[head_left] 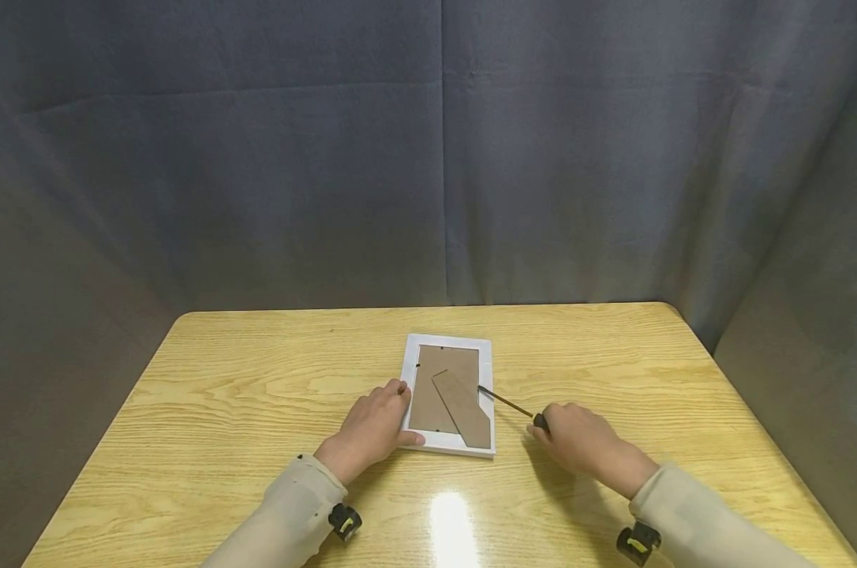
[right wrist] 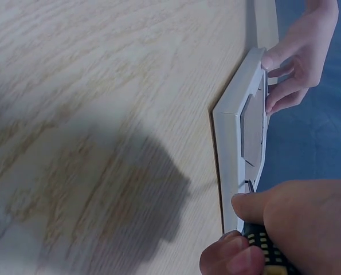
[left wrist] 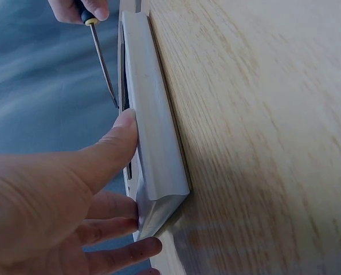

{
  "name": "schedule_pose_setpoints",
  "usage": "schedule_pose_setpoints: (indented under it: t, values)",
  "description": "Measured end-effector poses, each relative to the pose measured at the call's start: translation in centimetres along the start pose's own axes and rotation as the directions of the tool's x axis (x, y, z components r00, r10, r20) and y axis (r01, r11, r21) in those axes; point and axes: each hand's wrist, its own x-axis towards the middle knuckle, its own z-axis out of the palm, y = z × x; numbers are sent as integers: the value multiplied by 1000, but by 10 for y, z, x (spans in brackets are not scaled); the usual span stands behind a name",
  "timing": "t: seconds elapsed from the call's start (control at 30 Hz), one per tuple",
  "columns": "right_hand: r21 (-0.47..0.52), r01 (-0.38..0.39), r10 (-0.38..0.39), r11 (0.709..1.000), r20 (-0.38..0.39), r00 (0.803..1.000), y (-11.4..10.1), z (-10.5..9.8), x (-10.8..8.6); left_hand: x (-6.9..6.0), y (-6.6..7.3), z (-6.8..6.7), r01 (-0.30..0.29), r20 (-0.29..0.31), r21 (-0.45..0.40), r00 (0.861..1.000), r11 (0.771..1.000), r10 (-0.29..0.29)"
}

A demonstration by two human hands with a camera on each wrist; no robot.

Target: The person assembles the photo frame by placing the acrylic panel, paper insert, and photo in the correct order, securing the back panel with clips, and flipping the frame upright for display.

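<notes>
A white picture frame (head_left: 484, 364) lies face down on the table, its brown backing board (head_left: 428, 394) and fold-flat stand (head_left: 469, 414) upward. My left hand (head_left: 373, 422) grips the frame's near left corner, thumb on the near edge and fingers along the left side. In my right hand (head_left: 585, 442) is a screwdriver (head_left: 510, 405) with a black and yellow handle (right wrist: 265, 246). Its tip meets the right inner edge of the frame, where the backing board begins. Small dark tabs (head_left: 418, 365) show at the board's edges.
The wooden table (head_left: 258, 379) has rounded far corners, and grey curtains (head_left: 293, 197) hang behind it and at both sides. A bright light reflection (head_left: 451, 525) lies on the near part of the tabletop. Each wrist wears a small black device (head_left: 345, 521).
</notes>
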Motion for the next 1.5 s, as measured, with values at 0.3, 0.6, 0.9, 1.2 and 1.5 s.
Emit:
schedule_pose_setpoints:
  t: [0.3, 0.6, 0.9, 1.2, 1.5]
  values:
    - [-5, -6, 6, 1000, 7, 1000, -1, 4, 0, -1, 1, -1, -1, 0, 3, 1000, 1000, 1]
    - [21, -16, 15, 1000, 40, 999, 1, 3, 1, 0, 0, -1, -8, -8, 2, 1000, 1000, 8]
    - [22, -22, 21, 1000, 35, 999, 1, 0, 2, -1, 1, -1, -7, -11, 3, 1000, 1000, 7]
    - [15, -30, 30, 999, 47, 998, -2, -1, 2, -1, 2, -2, -4, -5, -8, 1000, 1000, 4]
    - [26, -28, 26, 999, 77, 997, -2, 2, 1, -1, 1, -2, -2, -1, -9, 1000, 1000, 2]
